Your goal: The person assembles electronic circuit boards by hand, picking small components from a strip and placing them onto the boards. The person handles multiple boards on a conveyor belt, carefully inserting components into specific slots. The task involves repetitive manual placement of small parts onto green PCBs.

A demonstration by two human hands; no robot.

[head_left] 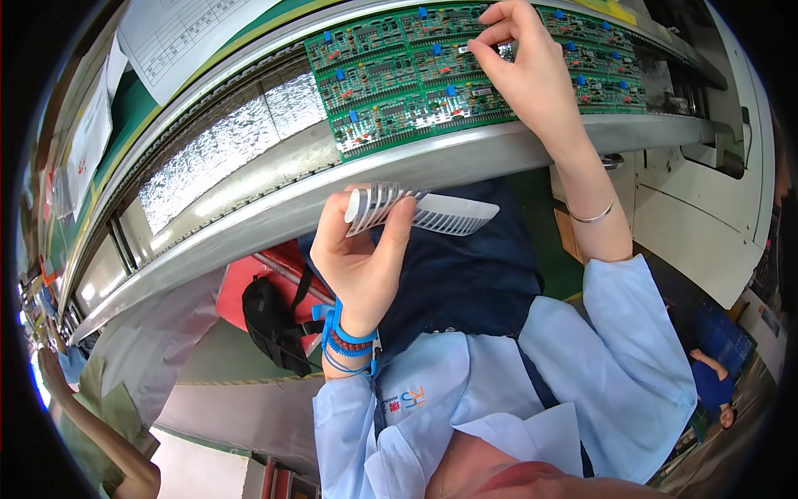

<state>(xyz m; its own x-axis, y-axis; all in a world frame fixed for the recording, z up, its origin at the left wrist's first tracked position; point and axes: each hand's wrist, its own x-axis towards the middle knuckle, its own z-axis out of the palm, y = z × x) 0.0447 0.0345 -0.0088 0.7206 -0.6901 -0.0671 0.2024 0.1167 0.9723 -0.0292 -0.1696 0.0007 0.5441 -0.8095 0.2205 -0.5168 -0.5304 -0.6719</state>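
My left hand pinches a curled sheet of labels, white with rows of dark stripes, between thumb and fingers in front of the metal rail. Over the green circuit boards, my right hand has its thumb and forefinger together. At their tips is a small whitish piece that looks like a label; whether it is stuck to the board, I cannot tell. The boards lie in rows and carry blue, red and black components. Part of them is hidden under my right hand.
The boards rest between the metal rails of a conveyor. Printed paper sheets lie at the far left. A white machine cabinet stands at right. Another person's arm shows at lower left, and another person is at right. A black bag hangs by a red surface.
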